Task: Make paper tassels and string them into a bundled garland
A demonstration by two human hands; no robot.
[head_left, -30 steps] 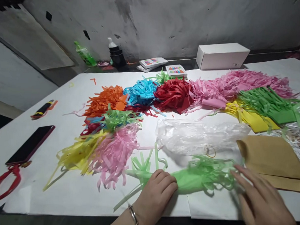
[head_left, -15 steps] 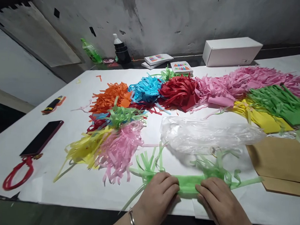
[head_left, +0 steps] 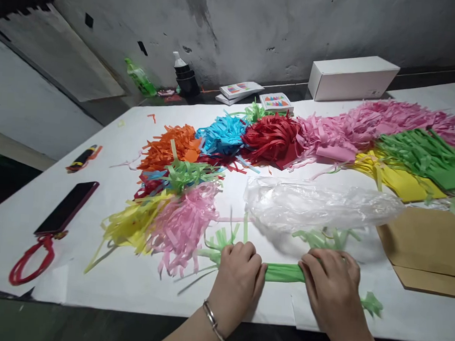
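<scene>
Green paper (head_left: 284, 273) lies on the counter (head_left: 105, 291), pinched in the fingers of left hand (head_left: 240, 274) and right hand (head_left: 330, 283); its middle looks already gathered narrow (fringed ends (head_left: 213, 254) yet loose).

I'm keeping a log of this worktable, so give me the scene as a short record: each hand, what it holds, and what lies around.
left hand: grips the green strip; metal bangle on the wrist
right hand: grips the same strip
green strip: spans between the hands, fringe showing beyond both
just beyond the hands: clear plastic
left side: dark phone, red cord at its near end
right side: brown paper
far row, left to right: orange bundle, blue bundle, dark red bundle
near the wall: white box
</scene>
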